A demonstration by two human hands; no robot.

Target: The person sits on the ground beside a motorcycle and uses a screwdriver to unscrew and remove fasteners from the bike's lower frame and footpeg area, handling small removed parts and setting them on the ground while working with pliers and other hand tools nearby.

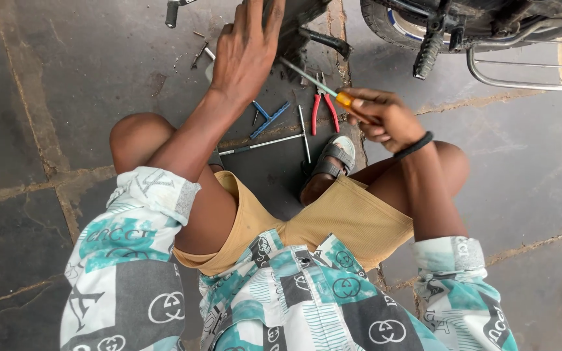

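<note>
Two bare hands work low beside a motorcycle: the right hand (382, 117) is closed around an orange-handled screwdriver (320, 86), its tip angled toward a dark motorcycle part (297, 29). Spread flat, the left hand (245, 52) presses that part, holding nothing. Red-handled pliers (323, 110) lie on the stone floor (99, 78) below the shaft.
</note>
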